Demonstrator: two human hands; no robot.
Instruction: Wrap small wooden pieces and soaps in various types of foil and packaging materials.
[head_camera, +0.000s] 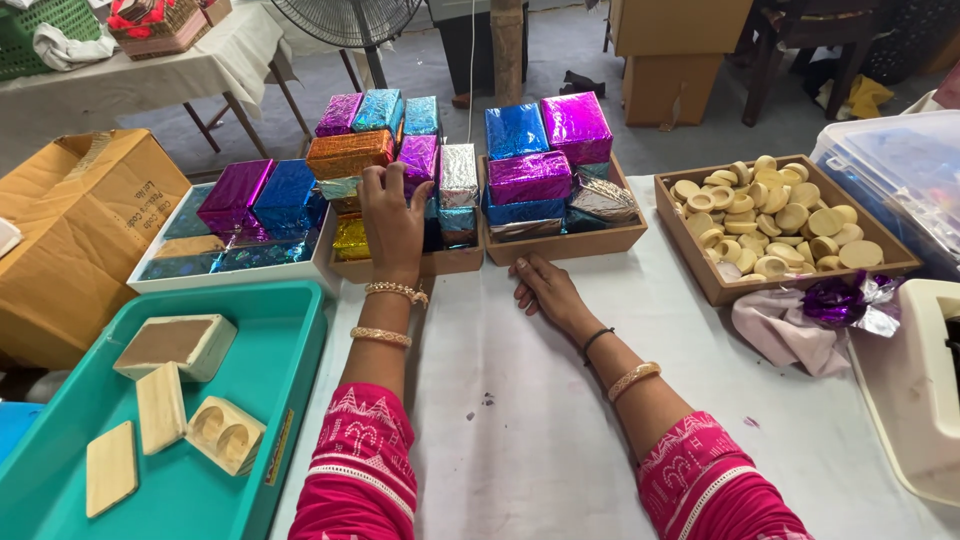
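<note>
White cloth (560, 400) covers the table, bare between the forearms up to the wooden trays' near edges. Left hand (392, 222) reaches into the middle tray (400, 267), fingers slightly apart on a purple foil-wrapped block (417, 158) standing upright, long axis vertical. Right hand (545, 288) lies flat, fingers together, just before the right tray (565, 243).

Foil boxes (530, 178) — purple, blue, orange, silver; teal tray (300, 330); pink sleeves (360, 470).

Left hand (392, 222) fingertips hidden among foil-wrapped boxes (420, 160).
</note>
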